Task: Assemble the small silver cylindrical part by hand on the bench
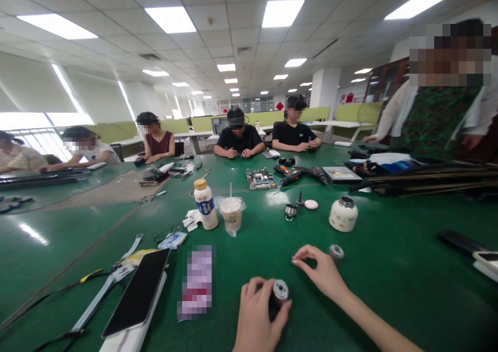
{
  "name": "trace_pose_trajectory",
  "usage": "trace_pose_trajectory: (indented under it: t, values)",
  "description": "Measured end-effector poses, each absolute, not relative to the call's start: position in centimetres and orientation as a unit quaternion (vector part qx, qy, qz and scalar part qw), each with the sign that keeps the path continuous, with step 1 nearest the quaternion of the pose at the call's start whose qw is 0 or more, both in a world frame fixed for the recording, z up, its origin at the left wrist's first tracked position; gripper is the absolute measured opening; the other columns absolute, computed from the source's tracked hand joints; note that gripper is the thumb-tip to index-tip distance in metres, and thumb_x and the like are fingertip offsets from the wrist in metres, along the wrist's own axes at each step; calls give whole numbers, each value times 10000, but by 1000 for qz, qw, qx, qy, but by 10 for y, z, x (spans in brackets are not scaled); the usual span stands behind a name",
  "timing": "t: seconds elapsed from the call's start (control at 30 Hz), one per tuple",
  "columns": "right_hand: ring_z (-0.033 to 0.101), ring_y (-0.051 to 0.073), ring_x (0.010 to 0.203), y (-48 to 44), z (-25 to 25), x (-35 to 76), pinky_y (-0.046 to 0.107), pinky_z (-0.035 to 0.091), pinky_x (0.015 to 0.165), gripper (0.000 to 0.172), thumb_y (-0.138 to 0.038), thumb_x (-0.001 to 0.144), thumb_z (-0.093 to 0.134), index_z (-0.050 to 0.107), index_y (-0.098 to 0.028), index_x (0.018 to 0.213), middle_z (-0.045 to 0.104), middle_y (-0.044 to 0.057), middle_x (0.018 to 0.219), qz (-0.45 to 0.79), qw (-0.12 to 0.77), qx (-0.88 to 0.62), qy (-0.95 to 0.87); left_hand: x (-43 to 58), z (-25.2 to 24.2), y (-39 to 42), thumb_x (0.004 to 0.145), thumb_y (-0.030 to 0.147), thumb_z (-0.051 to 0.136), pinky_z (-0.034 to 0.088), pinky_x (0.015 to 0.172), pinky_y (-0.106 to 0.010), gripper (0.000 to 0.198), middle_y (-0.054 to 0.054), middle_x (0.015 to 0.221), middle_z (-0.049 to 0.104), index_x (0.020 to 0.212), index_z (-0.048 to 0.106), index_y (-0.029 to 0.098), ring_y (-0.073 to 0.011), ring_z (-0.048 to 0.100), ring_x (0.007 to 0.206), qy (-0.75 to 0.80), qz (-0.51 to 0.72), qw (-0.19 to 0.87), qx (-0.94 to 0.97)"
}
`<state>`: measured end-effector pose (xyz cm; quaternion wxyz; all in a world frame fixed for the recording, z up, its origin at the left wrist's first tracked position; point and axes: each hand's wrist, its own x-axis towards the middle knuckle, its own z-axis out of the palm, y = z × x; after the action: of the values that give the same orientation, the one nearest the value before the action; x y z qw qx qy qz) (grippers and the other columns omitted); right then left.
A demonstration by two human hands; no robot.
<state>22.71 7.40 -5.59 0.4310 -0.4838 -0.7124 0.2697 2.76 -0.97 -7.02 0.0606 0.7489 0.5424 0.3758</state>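
My left hand (257,313) is at the near edge of the green table (389,269), its fingers wrapped round a small round metal part (280,290). My right hand (319,270) hovers just right of it with thumb and forefinger curled in a loose ring, nothing visible between them. A small grey metal cap (336,252) stands on the table by the right hand's knuckles. Farther off stand a white ceramic jar (343,215) with a metal rim, a small white disc (310,204) and two little metal pieces (290,211).
A black phone (138,292) lies at near left beside cables. A white bottle (205,204) and a plastic cup with a straw (231,214) stand mid-table, a circuit board (260,178) and power drill (299,174) beyond. Several people sit around the far side; one stands at right.
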Motion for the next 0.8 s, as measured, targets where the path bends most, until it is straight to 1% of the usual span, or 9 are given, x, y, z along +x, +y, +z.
trace_pose_trajectory:
  t: [0.07,0.17,0.23,0.33,0.43,0.5,0.63,0.73,0.8]
  values:
    - [660,224,833,80,-67,232,354,494,794,77,-291,791,672,672,-214,791,714,25,828,263,404,-484,-730,27,-70,-9,768,274,680,506,756,-370,266,-91,931,640,1024,659,206,-241,597,846,540,378,57,750]
    - [658,228,894,83,-74,236,364,492,836,99,-288,774,688,689,-220,846,725,31,904,276,392,-475,-738,26,-70,-10,776,279,674,506,756,-370,262,-91,935,639,1028,658,209,-240,595,845,540,379,56,749]
    - [666,230,881,82,-71,235,371,494,842,80,-287,780,680,693,-214,811,732,34,878,287,389,-474,-736,27,-69,-10,780,277,669,503,767,-377,259,-92,943,635,1029,656,209,-243,593,856,544,374,66,749]
    - [681,231,851,74,-58,228,368,506,828,119,-302,805,653,671,-197,750,739,44,830,326,404,-469,-715,27,-67,-12,786,268,659,497,781,-388,260,-95,960,628,1037,651,203,-247,586,878,550,364,84,747]
    - [680,220,881,56,-35,214,354,503,852,122,-306,821,647,660,-186,801,736,44,864,376,412,-429,-711,28,-64,-13,792,253,648,491,782,-389,261,-95,967,625,1048,648,202,-248,577,883,549,363,93,747]
    - [669,206,887,41,-21,205,341,495,853,76,-268,824,644,676,-199,829,728,28,892,391,387,-403,-732,28,-62,-13,793,243,644,487,780,-392,266,-91,965,628,1057,647,210,-249,574,883,547,362,98,748]
    - [638,209,880,22,-7,193,340,472,817,64,-222,819,639,700,-229,801,711,12,838,342,354,-418,-764,28,-59,-14,793,221,638,478,780,-397,258,-85,960,631,1050,649,220,-254,571,895,547,361,108,748]
    - [633,199,865,20,-10,189,330,462,814,63,-201,813,643,696,-232,795,709,5,841,333,357,-425,-762,28,-59,-14,786,205,639,476,770,-391,247,-85,946,637,1033,653,213,-253,573,885,544,362,103,750]
    - [633,194,826,22,-16,189,319,462,790,28,-208,792,668,688,-228,794,702,-2,811,326,366,-434,-756,28,-60,-13,781,197,640,476,762,-385,245,-82,935,644,1025,655,212,-251,575,876,541,365,94,752]
